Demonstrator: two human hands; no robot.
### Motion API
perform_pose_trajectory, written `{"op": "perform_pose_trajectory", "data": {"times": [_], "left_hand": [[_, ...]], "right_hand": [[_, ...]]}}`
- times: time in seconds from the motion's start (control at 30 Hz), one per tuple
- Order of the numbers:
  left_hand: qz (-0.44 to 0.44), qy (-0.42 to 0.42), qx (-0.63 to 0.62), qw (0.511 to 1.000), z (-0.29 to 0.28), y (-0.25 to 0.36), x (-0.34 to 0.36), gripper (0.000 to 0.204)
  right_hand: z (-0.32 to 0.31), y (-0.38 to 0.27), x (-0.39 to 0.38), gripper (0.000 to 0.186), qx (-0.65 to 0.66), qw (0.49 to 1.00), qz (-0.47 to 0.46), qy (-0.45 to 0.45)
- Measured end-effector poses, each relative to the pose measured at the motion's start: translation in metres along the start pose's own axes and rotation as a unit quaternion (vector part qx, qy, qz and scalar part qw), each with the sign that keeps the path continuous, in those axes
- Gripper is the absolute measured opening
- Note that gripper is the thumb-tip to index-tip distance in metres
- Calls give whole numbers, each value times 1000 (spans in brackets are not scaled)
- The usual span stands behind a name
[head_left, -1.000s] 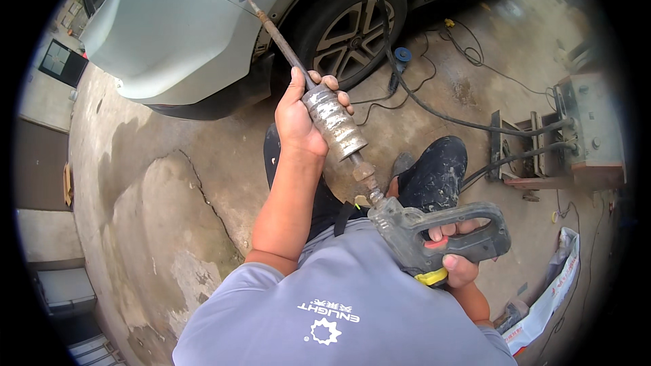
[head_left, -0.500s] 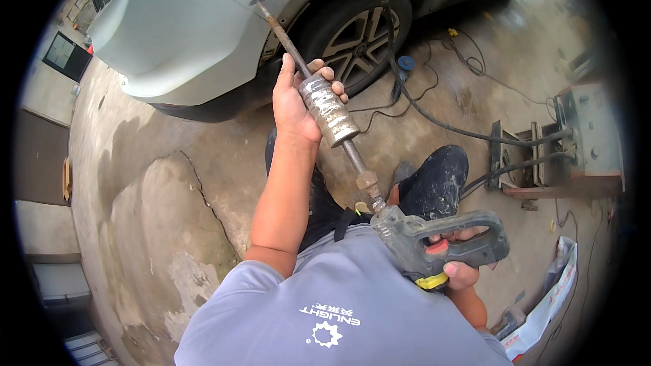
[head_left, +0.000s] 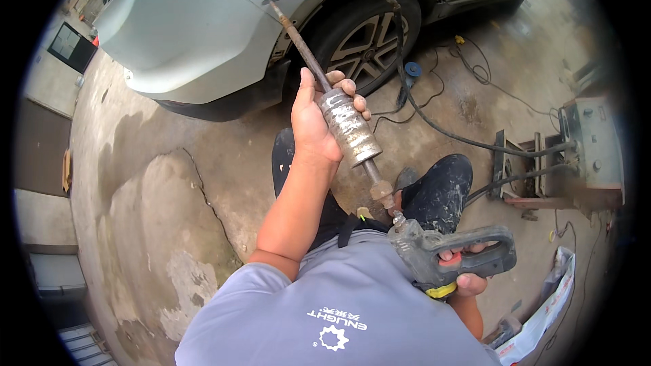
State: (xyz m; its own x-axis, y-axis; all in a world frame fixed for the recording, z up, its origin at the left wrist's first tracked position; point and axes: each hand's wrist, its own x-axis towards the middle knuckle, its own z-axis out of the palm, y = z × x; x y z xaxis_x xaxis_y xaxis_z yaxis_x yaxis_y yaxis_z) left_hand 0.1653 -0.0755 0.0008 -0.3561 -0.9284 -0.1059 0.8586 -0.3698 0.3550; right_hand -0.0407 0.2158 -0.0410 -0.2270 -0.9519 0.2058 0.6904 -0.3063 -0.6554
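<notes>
A slide-hammer dent puller (head_left: 309, 61) slants across my front, its thin tip at the pale car's rear panel (head_left: 196, 27) beside a bare grey patch above the wheel arch. Whether the tip touches the metal I cannot tell. My left hand (head_left: 317, 118) is closed round the worn cylindrical sliding weight (head_left: 351, 127), thumb pointing up along the rod. Below the weight sits a rusty nut (head_left: 382, 190). Close to my waist, my right hand (head_left: 469, 283) grips the black pistol handle (head_left: 498, 262), with fingers through its loop at the red trigger (head_left: 450, 259).
A rear wheel (head_left: 369, 47) stands under the arch. Thick black cable (head_left: 447, 129) links a clamp at the arch to a box-shaped machine (head_left: 595, 146) on the right. A blue-disc tool (head_left: 412, 69) and cords lie on the concrete; a white bag (head_left: 542, 318) is lower right.
The weight and my left hand have slid a little along the rod toward the handle. The whole view has shifted slightly, so car and tool sit further right.
</notes>
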Motion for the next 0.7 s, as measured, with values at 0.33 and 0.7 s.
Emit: {"op": "perform_pose_trajectory", "data": {"times": [0.33,0.7], "left_hand": [[-64,-157,-149,974,-20,-18,-29,48],[-75,104,162,978,-20,-2,-30,32]], "right_hand": [[-4,6,2,57,19,999,34,20],[-5,6,7,52,18,998,59,12]]}}
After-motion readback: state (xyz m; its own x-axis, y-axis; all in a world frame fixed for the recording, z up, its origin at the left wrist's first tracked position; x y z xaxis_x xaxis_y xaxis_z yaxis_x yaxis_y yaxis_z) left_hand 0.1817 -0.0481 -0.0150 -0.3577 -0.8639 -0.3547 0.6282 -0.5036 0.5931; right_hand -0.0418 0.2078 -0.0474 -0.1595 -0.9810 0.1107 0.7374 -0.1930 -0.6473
